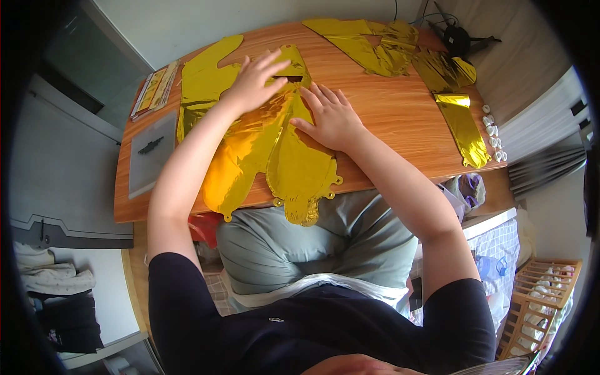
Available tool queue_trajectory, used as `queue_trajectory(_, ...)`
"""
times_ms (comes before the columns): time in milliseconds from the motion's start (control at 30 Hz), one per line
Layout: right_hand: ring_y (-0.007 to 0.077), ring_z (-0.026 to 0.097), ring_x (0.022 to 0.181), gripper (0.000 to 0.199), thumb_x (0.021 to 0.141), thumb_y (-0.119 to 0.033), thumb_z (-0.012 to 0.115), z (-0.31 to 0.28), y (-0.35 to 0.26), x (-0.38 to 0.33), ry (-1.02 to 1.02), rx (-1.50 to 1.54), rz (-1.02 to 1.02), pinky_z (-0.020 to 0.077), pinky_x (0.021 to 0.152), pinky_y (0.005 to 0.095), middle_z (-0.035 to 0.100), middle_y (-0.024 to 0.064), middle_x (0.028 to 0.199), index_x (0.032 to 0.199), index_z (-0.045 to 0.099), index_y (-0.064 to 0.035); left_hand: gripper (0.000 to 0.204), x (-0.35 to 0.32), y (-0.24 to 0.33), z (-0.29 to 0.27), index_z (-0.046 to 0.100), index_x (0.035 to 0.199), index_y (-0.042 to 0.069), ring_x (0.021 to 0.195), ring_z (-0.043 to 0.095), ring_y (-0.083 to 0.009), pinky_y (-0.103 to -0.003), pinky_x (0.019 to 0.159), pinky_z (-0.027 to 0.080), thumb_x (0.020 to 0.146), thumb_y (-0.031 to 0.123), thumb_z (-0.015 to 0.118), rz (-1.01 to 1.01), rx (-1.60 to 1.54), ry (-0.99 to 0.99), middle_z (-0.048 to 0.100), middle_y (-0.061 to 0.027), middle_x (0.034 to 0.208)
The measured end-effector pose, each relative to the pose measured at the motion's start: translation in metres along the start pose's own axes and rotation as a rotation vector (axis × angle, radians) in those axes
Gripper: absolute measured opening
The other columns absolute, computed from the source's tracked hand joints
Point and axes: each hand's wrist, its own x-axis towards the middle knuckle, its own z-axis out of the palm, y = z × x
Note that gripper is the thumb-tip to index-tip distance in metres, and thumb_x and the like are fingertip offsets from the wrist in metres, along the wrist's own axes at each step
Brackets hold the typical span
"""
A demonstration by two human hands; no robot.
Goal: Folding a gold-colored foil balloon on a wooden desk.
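I saw the gold foil piece [304,165] extending nearward from beneath the hands, its long axis pointing toward the table's [400,119] near edge. The right hand [334,122], spread flat, lay nearer its lobed end; the left hand [251,90] was splayed, and neither gripped anything.

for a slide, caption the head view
Left hand and right hand at shiny gold foil shapes on a brown wooden table

This looks like a room in a home: folded clothes [56,276] sit near a grey door [69,162], a gathered curtain [545,172] and slatted wooden rack [542,304] at right.
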Motion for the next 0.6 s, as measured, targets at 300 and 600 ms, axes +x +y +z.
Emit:
queue_trajectory(300,0.0334,0.033,0.154,0.088,0.1,-0.072,0.042,0.001,-0.007,0.006,0.002,0.031,-0.014,0.0215,0.127,0.0492,0.039,0.0203,0.163,0.16,0.035,-0.0072,0.061,-0.061,0.017,-0.003,0.026,0.167,0.018,0.161,0.014,-0.0271,-0.052,0.13,0.012,0.112,0.04,0.04,0.089,0.002,-0.276,0.019,-0.0059,0.175)
queue_trajectory(600,0.0349,0.037,0.151,0.087,0.1,-0.071,0.046,0.002,-0.006,0.008,0.043,0.085,-0.011,0.0243,0.125,0.0499,0.043,0.0219,0.16,0.158,0.038,-0.0072,0.065,-0.06,0.017,0.001,0.024,0.167,0.017,0.161,0.015,-0.0269,-0.05,0.13,0.012,0.112,0.052,0.031,0.078,0.013,-0.306,0.019,-0.0064,0.174)
